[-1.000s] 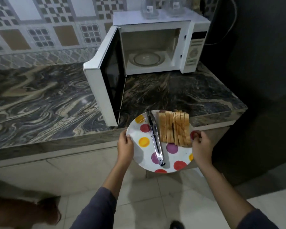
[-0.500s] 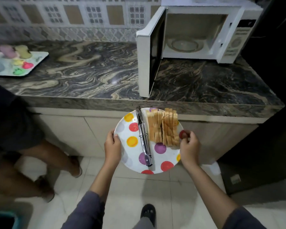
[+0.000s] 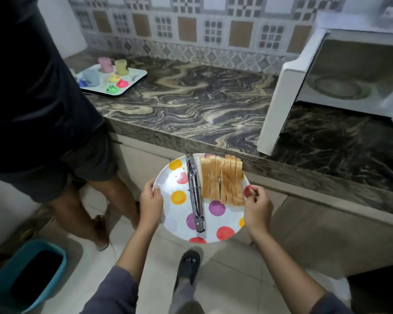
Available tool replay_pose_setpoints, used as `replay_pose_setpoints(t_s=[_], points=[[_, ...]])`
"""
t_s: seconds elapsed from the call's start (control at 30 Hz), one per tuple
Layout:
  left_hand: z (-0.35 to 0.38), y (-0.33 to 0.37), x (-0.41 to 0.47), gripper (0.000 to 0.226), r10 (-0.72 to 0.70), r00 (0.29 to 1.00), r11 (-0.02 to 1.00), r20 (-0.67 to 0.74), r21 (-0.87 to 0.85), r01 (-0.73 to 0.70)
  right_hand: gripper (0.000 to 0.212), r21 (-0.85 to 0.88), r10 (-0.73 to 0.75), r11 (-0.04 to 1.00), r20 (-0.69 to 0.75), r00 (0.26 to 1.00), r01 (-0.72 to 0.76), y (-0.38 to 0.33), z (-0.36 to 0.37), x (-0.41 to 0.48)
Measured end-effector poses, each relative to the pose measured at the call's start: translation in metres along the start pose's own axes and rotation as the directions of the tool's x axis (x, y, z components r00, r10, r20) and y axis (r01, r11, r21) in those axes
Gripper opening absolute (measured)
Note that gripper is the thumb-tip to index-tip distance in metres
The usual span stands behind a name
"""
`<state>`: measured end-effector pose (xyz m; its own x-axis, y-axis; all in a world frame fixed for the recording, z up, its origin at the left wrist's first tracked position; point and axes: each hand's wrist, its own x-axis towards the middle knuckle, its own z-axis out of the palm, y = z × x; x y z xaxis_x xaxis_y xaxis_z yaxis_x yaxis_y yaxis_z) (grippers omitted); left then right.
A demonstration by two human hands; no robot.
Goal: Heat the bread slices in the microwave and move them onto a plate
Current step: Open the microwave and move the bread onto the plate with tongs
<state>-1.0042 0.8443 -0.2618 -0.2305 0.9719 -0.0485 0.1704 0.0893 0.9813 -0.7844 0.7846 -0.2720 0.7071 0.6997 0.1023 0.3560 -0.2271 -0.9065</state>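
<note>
A white plate with coloured dots (image 3: 222, 223) is held level in front of the counter edge. My left hand (image 3: 150, 202) grips its left rim and my right hand (image 3: 257, 207) grips its right rim. Several bread slices (image 3: 221, 179) stand in a row on the plate's far right part. Metal tongs (image 3: 195, 191) lie lengthwise beside them. The white microwave (image 3: 349, 71) stands at the right on the counter, its door (image 3: 281, 98) swung open and the glass turntable (image 3: 340, 87) bare inside.
The marbled counter (image 3: 191, 103) runs across the view. A white tray with coloured cups and moulds (image 3: 110, 79) sits at its far left. Another person (image 3: 39, 98) stands close on the left. A blue bin (image 3: 27, 275) is on the floor at lower left.
The view has swung left, so the microwave now sits at the right edge and the other person and the tray have come into view. Both hands still hold the plate the same way.
</note>
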Motion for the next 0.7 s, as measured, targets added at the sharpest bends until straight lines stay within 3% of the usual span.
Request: replay_pose_setpoints(t_s=[0.27, 0.53, 0.7], points=[[0.026, 0.03, 0.141, 0.017, 0.035, 0.997, 0.999, 0.074, 0.009, -0.036, 0.019, -0.028, -0.041, 0.999, -0.072, 0.997, 0.039, -0.044, 0.082, 0.092], [0.08, 0.058, 0.275, 0.018, 0.005, 0.968, 0.997, 0.252, 0.07, -0.023, 0.021, -0.157, 0.054, 0.984, -0.159, 0.986, -0.079, -0.069, 0.15, 0.194], [0.121, 0.056, 0.324, 0.021, 0.008, 0.956, 0.994, 0.294, 0.099, -0.039, 0.02, -0.292, 0.144, 0.938, -0.171, 0.975, -0.19, -0.065, 0.167, 0.241]])
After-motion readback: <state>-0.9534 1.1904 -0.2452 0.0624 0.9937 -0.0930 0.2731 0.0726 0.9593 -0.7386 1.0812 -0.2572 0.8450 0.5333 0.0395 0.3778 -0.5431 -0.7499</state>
